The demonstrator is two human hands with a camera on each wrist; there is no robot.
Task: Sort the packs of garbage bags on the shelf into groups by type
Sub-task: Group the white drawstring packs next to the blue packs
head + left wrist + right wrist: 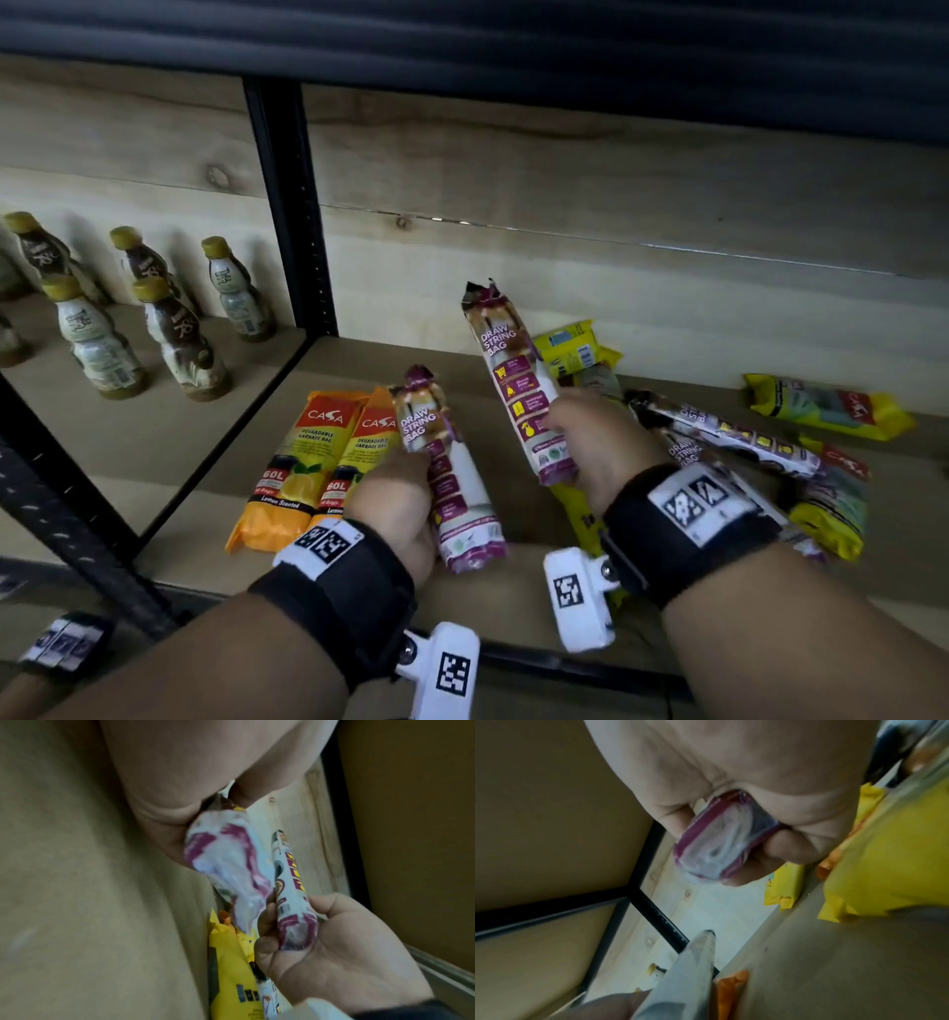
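A wooden shelf in a black metal frame is seen from above, backed by pale wood boards. In the neighbouring bay to the left, several bottles with yellow caps are stood upright. On the shelf, two orange packs marked "degradable garbage bag" are laid side by side at the left, touching each other. At the right, a loose pile of yellow and purple-and-white packs is heaped together, some lying across others; one yellow pack is set apart at the far right, and another yellow pack lies near the back boards. A purple-and-white "draw string bag" pack is gripped at its lower half by the left hand, fingers curled round it, just beside the orange packs; whether its lower end rests on the shelf cannot be told. A second draw string pack is held by the right hand, fingers and thumb wrapped round its lower end, its top tilted up and away toward the back boards. The two held packs are kept apart, not touching. Black wrist straps with white marker tags are worn on both forearms.
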